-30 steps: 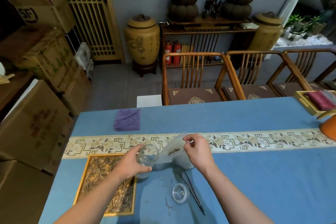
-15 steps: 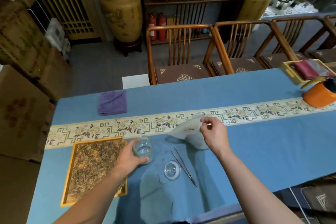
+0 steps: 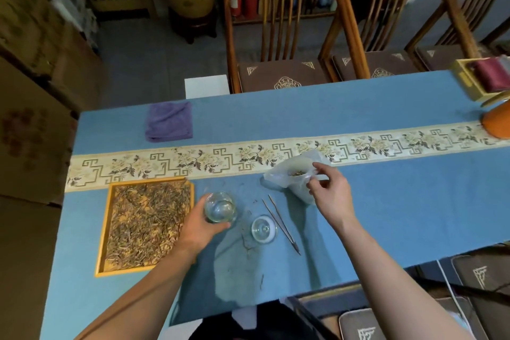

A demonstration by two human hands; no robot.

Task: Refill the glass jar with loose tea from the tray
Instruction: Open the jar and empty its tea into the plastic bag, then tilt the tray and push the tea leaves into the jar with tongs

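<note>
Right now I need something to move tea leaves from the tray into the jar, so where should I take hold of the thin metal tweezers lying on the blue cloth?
Judging by their pose, grip the thin metal tweezers from above at the joined near end by the glass lid; the splayed tips point away towards the plastic bag.

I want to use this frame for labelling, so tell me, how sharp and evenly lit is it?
Head view: the glass jar in the left hand and the tray read fairly sharp; the upper left corner is smeared and dim; wide-angle bending curves the table edges; soft shadows under both arms.
</note>
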